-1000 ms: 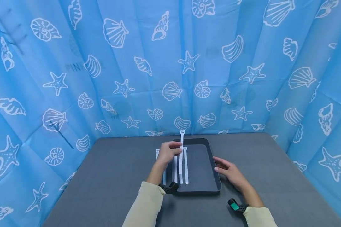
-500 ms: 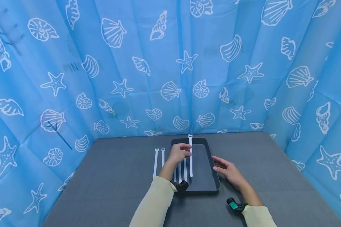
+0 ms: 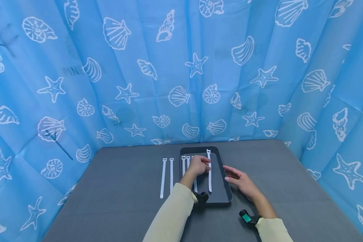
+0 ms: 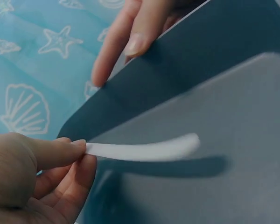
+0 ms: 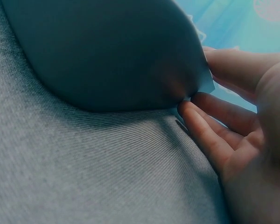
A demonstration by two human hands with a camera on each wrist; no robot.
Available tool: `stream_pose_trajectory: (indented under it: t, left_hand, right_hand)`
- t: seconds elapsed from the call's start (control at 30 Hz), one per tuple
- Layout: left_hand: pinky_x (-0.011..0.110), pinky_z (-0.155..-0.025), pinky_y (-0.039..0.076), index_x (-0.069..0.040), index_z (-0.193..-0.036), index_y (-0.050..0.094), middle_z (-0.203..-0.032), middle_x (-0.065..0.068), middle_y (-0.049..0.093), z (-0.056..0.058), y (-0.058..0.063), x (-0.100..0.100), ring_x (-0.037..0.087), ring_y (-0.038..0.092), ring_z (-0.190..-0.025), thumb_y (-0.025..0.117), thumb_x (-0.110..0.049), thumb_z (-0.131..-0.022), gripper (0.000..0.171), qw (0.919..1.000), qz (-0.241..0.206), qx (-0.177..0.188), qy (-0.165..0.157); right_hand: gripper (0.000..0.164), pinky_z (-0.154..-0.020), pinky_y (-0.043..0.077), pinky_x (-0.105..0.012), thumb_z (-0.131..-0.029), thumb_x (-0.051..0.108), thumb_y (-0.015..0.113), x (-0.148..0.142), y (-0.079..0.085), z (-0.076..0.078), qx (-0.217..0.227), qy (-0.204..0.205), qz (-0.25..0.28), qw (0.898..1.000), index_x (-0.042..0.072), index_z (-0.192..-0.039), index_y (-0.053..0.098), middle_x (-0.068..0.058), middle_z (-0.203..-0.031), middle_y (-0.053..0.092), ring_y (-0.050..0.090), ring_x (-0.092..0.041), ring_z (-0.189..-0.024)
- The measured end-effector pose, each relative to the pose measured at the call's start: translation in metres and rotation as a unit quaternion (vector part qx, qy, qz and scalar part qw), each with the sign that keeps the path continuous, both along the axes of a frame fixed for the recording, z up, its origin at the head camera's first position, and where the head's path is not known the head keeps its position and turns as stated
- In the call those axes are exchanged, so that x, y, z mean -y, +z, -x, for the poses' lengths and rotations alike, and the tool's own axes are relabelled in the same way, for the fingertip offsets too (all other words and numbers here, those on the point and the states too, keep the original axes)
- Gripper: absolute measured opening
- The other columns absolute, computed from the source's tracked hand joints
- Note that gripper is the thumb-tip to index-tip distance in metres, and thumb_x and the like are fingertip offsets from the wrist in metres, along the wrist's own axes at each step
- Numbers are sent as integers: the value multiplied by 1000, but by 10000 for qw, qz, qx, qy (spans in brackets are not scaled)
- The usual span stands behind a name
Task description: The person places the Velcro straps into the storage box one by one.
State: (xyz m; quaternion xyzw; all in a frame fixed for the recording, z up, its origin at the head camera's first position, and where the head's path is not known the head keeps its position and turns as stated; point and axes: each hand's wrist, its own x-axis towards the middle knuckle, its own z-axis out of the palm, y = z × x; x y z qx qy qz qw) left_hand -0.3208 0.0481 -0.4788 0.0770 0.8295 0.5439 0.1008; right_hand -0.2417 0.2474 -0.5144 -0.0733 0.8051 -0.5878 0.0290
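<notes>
My left hand (image 3: 198, 166) pinches a white strap with a slotted head, a cable strap (image 3: 210, 181), between thumb and fingers above the dark tray (image 3: 214, 203). In the left wrist view the strap's free end (image 4: 168, 150) sticks out over the tray floor and casts a shadow there. Several like straps (image 3: 183, 162) lie side by side in the tray's left part, partly hidden by my left hand and forearm. At the tray's right wall, my right hand (image 3: 243, 184) touches the outside with nearly straight fingers (image 5: 207, 128).
Left of the tray, two more white straps (image 3: 163, 178) lie on the grey table (image 3: 118, 195), roughly parallel. A blue curtain (image 3: 157, 84) with white shell prints hangs behind and at both sides of the table.
My left hand has carried the strap to the right and lower over the tray, away from the straps on its left. My right hand stays at the tray's right wall.
</notes>
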Motion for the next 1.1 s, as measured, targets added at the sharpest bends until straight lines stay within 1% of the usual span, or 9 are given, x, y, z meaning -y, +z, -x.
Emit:
stream_pose_trajectory:
  t: [0.1,0.27,0.4,0.57,0.7,0.83,0.93,1.0,1.1]
  left_hand:
    - [28,-63,56,0,-104,71,-77,2,62,-1,-3,-7,13,63,-65,70,10,-80,26,10000,-24,34,24]
    - [26,-59,54,-3,-101,71,-74,1,61,-3,-10,-12,13,62,-62,72,7,-80,24,9997,258,14,25]
    - [26,-58,53,-4,-100,71,-73,2,60,-4,-13,-13,13,62,-60,72,8,-80,24,9993,380,13,-1]
    - [26,-56,52,-5,-100,70,-72,2,60,-3,-14,-17,13,61,-58,73,9,-78,27,9989,471,-13,3]
    - [26,-55,49,-7,-101,70,-69,1,60,-3,-15,-21,13,59,-56,75,7,-77,29,9972,733,-120,101]
    - [27,-60,47,-9,-102,71,-74,0,59,-4,-14,-24,14,56,-64,78,2,-76,30,9918,1193,-413,170]
    - [29,-66,47,-10,-101,71,-81,0,59,-6,-11,-26,15,54,-72,79,-1,-75,28,9883,1409,-522,266]
    - [29,-66,48,-10,-100,72,-83,0,60,-8,-10,-28,16,55,-74,79,-1,-75,27,9891,1361,-466,322]
    - [28,-62,48,-9,-98,72,-83,1,60,-10,-8,-29,15,56,-71,77,0,-75,26,9919,1160,-319,396]
  right_hand:
    - [55,-103,37,-54,-98,20,60,0,0,2,-16,-5,3,10000,2,-147,40,-23,-145,43,45,-39,-129]
    - [55,-104,37,-54,-97,20,61,1,0,2,-58,-4,10,10000,3,-146,43,-23,-144,44,45,-39,-129]
    - [53,-103,37,-53,-97,17,61,1,-1,2,-77,54,30,10000,2,-145,43,-23,-143,45,46,-39,-128]
    - [53,-103,38,-53,-97,15,61,1,-2,2,-103,62,89,9999,1,-144,43,-24,-141,47,46,-39,-127]
    - [52,-103,38,-53,-97,15,60,1,-2,2,-95,78,113,9999,0,-145,43,-24,-141,47,46,-40,-127]
    - [53,-103,39,-52,-97,14,60,0,-1,1,-49,53,121,9999,1,-145,42,-24,-142,46,46,-39,-127]
    - [53,-103,38,-52,-97,15,60,0,-1,0,-18,42,118,9999,1,-145,42,-23,-142,46,46,-39,-127]
    - [53,-103,38,-52,-97,15,60,-1,0,-1,-8,34,131,9999,1,-145,42,-23,-143,46,46,-39,-127]
    - [53,-103,38,-52,-97,15,60,0,-1,0,-8,31,129,9999,1,-145,42,-23,-143,45,47,-39,-127]
